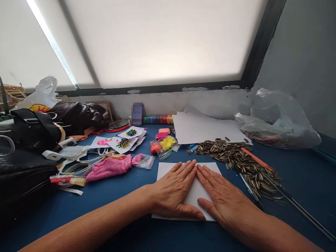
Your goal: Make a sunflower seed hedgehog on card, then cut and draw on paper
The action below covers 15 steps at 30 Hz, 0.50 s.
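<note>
A white sheet of paper [195, 194] lies on the blue table in front of me, partly covered by both hands. My left hand [175, 190] rests flat on its left half, fingers stretched out and angled to the upper right. On the right half lies my right hand [222, 196], also flat, pointing to the upper left. The fingertips of the two hands meet near the sheet's far edge, and bare paper shows between the palms. Just right of the sheet is a heap of striped sunflower seeds [233, 157].
Tweezers [249, 189] and an orange stick [257, 159] lie by the seeds. Behind are stacked paper sheets [204, 127], clay packets [165, 143] and a plastic bag [283, 122]. Leftward are a pink cloth [110, 168], decorated cards [122, 142] and a black bag [23, 175].
</note>
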Each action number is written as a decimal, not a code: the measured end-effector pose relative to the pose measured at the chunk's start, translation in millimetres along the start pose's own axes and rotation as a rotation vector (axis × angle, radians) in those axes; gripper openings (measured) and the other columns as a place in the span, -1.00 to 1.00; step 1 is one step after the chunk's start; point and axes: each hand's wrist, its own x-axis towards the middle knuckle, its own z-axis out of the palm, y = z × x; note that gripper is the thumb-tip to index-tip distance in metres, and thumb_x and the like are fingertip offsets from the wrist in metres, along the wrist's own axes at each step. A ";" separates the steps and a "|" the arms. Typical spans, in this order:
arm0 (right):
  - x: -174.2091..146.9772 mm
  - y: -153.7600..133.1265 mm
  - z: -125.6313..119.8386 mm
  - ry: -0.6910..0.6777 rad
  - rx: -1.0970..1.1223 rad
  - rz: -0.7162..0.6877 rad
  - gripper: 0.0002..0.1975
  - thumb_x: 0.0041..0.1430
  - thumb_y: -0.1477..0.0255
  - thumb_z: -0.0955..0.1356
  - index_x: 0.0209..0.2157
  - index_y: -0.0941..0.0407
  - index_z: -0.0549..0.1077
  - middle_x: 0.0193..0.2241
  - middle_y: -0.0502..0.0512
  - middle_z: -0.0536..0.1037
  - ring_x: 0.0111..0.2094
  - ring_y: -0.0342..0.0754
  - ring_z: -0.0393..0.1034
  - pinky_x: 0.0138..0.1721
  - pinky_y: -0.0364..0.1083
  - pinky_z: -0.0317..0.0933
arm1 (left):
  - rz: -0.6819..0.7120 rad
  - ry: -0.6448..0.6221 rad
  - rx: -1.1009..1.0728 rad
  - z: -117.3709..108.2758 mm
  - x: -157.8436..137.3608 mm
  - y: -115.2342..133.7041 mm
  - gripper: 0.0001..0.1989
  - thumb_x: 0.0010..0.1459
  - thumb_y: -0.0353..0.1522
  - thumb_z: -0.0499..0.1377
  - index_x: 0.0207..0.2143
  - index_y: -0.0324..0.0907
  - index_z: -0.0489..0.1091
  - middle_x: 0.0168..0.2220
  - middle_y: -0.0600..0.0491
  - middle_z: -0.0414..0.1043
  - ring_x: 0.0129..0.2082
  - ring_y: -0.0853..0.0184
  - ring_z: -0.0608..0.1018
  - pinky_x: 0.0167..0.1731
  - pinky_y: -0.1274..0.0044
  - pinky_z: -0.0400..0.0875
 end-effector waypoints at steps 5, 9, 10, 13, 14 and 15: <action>0.8 4.3 4.4 0.078 -0.004 -0.033 -0.28 0.28 0.07 0.16 0.32 0.21 0.03 0.33 0.22 -0.05 0.33 0.14 -0.12 0.29 0.16 -0.10 | -0.048 0.052 0.022 4.1 1.9 1.1 -0.12 0.24 0.11 -0.16 0.36 -0.32 -0.27 0.37 -0.19 -0.36 0.36 0.12 -0.21 0.32 0.30 -0.29; 1.5 5.5 6.4 0.092 -0.011 -0.040 -0.28 0.27 0.06 0.17 0.31 0.20 0.06 0.33 0.23 -0.03 0.32 0.13 -0.10 0.29 0.14 -0.07 | -0.076 0.052 0.013 4.3 2.2 3.6 -0.12 0.24 0.12 -0.20 0.35 -0.34 -0.25 0.37 -0.20 -0.35 0.36 0.11 -0.20 0.32 0.30 -0.26; 1.3 5.5 6.4 0.086 -0.008 -0.033 -0.28 0.27 0.06 0.17 0.32 0.20 0.05 0.33 0.22 -0.03 0.32 0.14 -0.10 0.28 0.15 -0.07 | -0.085 0.043 0.009 4.0 1.9 4.0 -0.11 0.23 0.13 -0.21 0.36 -0.33 -0.25 0.37 -0.20 -0.36 0.36 0.10 -0.22 0.32 0.28 -0.27; 0.8 4.6 6.2 0.060 -0.003 -0.010 -0.28 0.29 0.06 0.14 0.33 0.19 0.01 0.34 0.20 -0.07 0.33 0.15 -0.15 0.28 0.17 -0.08 | -0.136 0.036 0.014 5.4 0.3 3.3 -0.09 0.20 0.16 -0.24 0.36 -0.31 -0.25 0.36 -0.21 -0.40 0.36 0.05 -0.26 0.30 0.18 -0.31; 0.8 4.2 6.3 0.047 -0.005 -0.003 -0.28 0.29 0.05 0.12 0.33 0.19 0.00 0.34 0.20 -0.10 0.33 0.15 -0.17 0.29 0.17 -0.10 | -0.166 0.043 0.022 6.7 -0.4 2.3 -0.09 0.20 0.16 -0.24 0.36 -0.30 -0.26 0.36 -0.22 -0.41 0.35 0.02 -0.27 0.29 0.14 -0.31; 0.8 3.9 6.6 0.034 -0.006 0.005 -0.27 0.30 0.03 0.10 0.33 0.19 -0.01 0.34 0.20 -0.11 0.34 0.15 -0.19 0.29 0.18 -0.12 | -0.193 0.050 0.031 8.2 -1.0 1.0 -0.09 0.20 0.16 -0.25 0.36 -0.31 -0.25 0.36 -0.24 -0.43 0.35 0.00 -0.28 0.27 0.11 -0.31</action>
